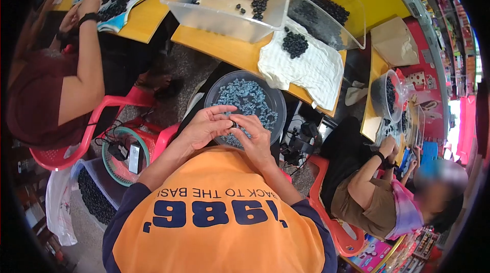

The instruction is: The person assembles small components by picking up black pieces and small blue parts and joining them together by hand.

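Note:
My left hand (208,127) and my right hand (253,139) meet in front of my orange shirt, fingertips close together. Between them they pinch a small black round piece (234,124), partly covered by the fingers. Directly under and beyond the hands is a dark round basin (210,97), with many small light-blue pieces (245,98) spread over its bottom. Past the basin, a heap of small black ring-like pieces (295,44) lies on a white cloth (311,71) at the table's edge.
On the yellow table (204,43) stand a clear plastic bin (176,5) and a second clear bin (363,33), both holding black pieces. Co-workers sit at left and right on red chairs (87,132). A green-rimmed basket (105,158) and a bag of black pieces (94,196) are at lower left.

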`<state>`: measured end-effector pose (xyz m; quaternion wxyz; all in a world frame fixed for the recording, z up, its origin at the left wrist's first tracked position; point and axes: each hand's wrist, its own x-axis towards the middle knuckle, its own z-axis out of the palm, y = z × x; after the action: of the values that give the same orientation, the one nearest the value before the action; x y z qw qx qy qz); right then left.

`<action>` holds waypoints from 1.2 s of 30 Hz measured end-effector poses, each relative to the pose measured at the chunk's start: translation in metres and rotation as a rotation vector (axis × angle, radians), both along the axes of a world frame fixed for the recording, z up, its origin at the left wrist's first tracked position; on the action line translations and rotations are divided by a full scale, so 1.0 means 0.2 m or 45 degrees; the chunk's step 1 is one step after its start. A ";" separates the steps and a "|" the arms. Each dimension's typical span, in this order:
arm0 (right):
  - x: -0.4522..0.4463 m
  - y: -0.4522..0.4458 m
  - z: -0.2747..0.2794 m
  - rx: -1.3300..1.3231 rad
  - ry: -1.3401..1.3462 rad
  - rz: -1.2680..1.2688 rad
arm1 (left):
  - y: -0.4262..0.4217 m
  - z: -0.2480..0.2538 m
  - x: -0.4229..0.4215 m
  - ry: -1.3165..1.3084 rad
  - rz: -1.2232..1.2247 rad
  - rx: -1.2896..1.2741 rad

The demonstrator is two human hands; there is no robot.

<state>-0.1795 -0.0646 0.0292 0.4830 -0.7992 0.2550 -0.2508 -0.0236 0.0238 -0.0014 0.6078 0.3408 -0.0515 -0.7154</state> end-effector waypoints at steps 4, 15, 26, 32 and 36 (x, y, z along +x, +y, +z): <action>-0.01 -0.09 0.03 -0.509 -0.183 -0.132 | -0.09 0.02 0.03 -0.088 0.068 -0.022; -0.04 -1.02 -0.17 -0.519 0.011 -0.651 | -0.74 0.67 0.68 -1.426 0.710 -0.430; 0.04 -1.08 -0.25 -0.844 0.317 -0.732 | -0.51 0.36 0.18 -1.466 0.608 -0.359; -0.03 -0.70 -0.01 -0.246 0.023 -0.637 | -0.42 0.18 -0.05 -0.943 0.294 -0.217; -0.03 -0.48 0.10 -0.648 -0.126 -0.395 | -0.43 0.20 -0.14 -0.516 0.332 -0.212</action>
<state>-0.1865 -0.1609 0.0486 0.2349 -0.8330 0.2792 -0.4160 -0.0515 -0.0620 0.0384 0.6981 0.4297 -0.1868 -0.5414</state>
